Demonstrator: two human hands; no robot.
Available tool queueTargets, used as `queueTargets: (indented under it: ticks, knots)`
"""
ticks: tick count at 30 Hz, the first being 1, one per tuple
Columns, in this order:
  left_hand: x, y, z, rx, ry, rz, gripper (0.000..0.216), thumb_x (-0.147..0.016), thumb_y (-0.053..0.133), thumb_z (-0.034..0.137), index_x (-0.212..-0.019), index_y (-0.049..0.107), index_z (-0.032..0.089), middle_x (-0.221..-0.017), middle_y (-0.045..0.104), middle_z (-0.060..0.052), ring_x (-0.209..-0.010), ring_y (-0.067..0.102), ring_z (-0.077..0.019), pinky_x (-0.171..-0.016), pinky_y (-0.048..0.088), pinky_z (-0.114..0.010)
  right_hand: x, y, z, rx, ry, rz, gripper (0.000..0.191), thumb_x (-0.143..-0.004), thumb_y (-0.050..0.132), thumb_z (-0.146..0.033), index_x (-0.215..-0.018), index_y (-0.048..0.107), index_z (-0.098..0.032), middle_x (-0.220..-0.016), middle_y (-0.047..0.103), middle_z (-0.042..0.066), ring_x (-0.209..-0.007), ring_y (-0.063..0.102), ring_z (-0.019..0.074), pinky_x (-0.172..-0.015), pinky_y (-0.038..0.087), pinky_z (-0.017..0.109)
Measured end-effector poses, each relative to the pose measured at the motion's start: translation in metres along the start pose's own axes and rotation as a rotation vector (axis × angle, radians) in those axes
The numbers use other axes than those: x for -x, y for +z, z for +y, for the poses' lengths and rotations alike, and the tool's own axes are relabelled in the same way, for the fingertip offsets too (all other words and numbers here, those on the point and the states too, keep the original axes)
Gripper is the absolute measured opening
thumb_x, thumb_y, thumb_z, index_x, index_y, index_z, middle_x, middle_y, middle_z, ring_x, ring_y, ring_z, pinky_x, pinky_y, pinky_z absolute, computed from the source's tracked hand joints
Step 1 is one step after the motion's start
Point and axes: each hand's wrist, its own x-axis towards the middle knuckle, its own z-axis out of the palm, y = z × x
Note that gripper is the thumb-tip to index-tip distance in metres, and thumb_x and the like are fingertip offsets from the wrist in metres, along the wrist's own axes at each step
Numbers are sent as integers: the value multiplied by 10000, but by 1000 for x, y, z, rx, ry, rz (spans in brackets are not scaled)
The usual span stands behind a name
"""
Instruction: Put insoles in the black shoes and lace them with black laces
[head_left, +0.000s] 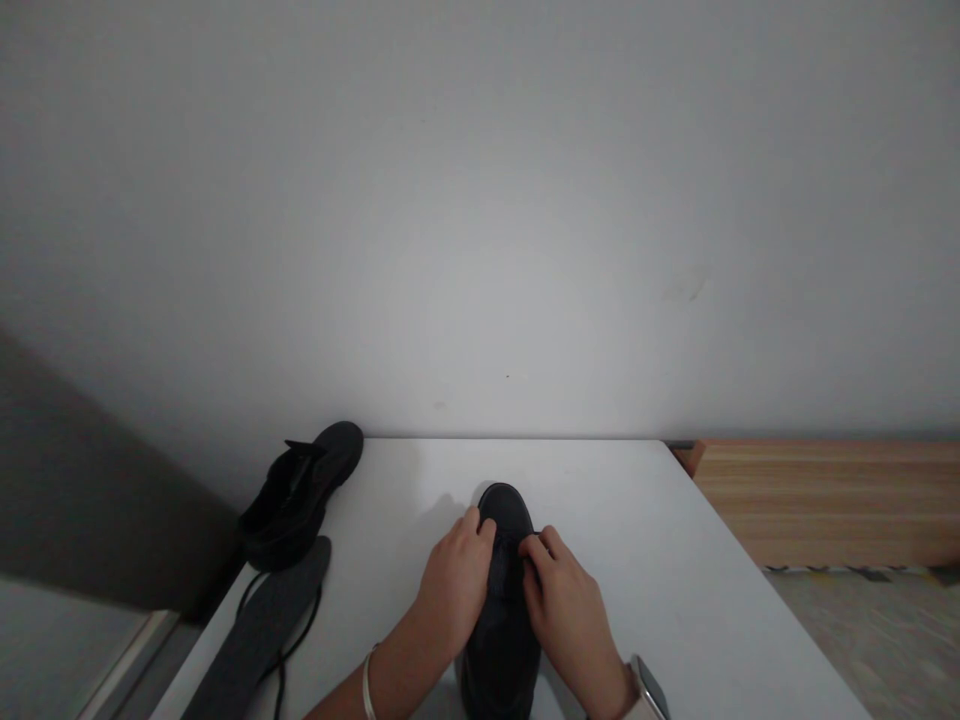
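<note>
A person's two bare hands work at a black shoe (501, 600) standing toe-away near the front edge of a white table (675, 560) set against a plain grey wall. The left hand (454, 580) curls over the shoe's left side, fingers bent onto the upper near the lace area; the right hand (566, 605) has thumb and forefinger pressed together, pinching what looks like a lace or the tongue at the throat of the shoe, though the dark leather hides the detail. At the table's left corner the second black shoe (300, 495) lies open, its tongue pulled up and no lacing visible, with a dark insole (262, 630) and a loose black lace (289, 650) beside it. Judged from this, the work on the near shoe is under way and unfinished, while the far shoe, insole and lace wait untouched.
</note>
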Motion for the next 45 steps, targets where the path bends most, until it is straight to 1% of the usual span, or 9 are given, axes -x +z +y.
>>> queueTargets:
  ticks: [15, 19, 23, 26, 31, 33, 37, 41, 45]
  knots:
    - [-6, 10, 9, 21, 65, 145, 312, -883, 381, -38, -1009, 646, 69, -1087, 658, -204, -1060, 629, -353, -940, 501, -544, 1, 2, 2, -48, -8, 17, 253, -914, 438, -33, -973, 626, -191, -985, 597, 72, -838, 644, 225, -697, 537, 323]
    - [6, -1, 11, 146, 112, 219, 236, -931, 386, 29, -939, 589, 149, -1002, 649, -113, -985, 624, -267, -927, 519, -452, -1, -2, -1, -172, -61, 108, 243, -896, 480, -42, -946, 664, -192, -1051, 591, 97, -906, 629, 228, -782, 545, 360]
    - [25, -30, 10, 725, 232, 410, 165, -1023, 353, 165, -970, 503, 206, -894, 629, -36, -859, 644, -170, -798, 549, -296, -5, -30, -11, -543, -134, 182, 204, -944, 494, -129, -950, 680, -211, -1022, 652, 85, -978, 629, 233, -877, 531, 383]
    - [42, -57, 9, 1105, 342, 603, 146, -1048, 362, 197, -1008, 499, 225, -868, 629, -10, -833, 664, -154, -793, 554, -295, -1, -66, -21, -805, -126, 196, 170, -983, 516, -234, -911, 670, -227, -895, 697, 50, -880, 660, 208, -776, 550, 321]
    - [61, -79, 0, 1239, 398, 849, 84, -1039, 432, 190, -1050, 498, 241, -780, 571, 39, -647, 609, -111, -618, 525, -230, 16, -112, -29, -1048, -207, 546, 120, -999, 538, -253, -963, 648, -286, -816, 649, 22, -822, 644, 202, -878, 543, 428]
    - [63, -77, -9, 1157, 300, 877, 60, -1026, 460, 213, -1015, 514, 235, -744, 547, 42, -584, 532, -99, -533, 464, -191, 21, -116, -23, -1129, -168, 610, 74, -993, 555, -266, -986, 623, -293, -788, 602, 10, -699, 598, 172, -709, 548, 358]
    - [55, -62, -32, 779, 96, 631, 88, -972, 527, 296, -945, 572, 226, -698, 542, 38, -549, 493, -115, -473, 388, -190, 23, -102, 5, -977, 63, 532, 93, -981, 566, -357, -992, 596, -270, -806, 601, 17, -603, 520, 135, -482, 409, 229]
    - [41, -40, -48, 390, 36, 225, 193, -949, 546, 348, -922, 683, 214, -693, 608, 13, -631, 579, -166, -623, 425, -266, 25, -73, 32, -626, 172, 241, 283, -986, 464, -508, -955, 552, -241, -838, 707, 61, -622, 583, 165, -518, 421, 260]
    - [37, -18, -49, 327, 40, -58, 232, -936, 562, 321, -788, 700, 207, -706, 663, 1, -712, 627, -189, -687, 423, -282, 29, -44, 36, -584, 231, -4, 349, -985, 357, -574, -903, 455, -250, -750, 750, 60, -647, 655, 203, -626, 469, 304]
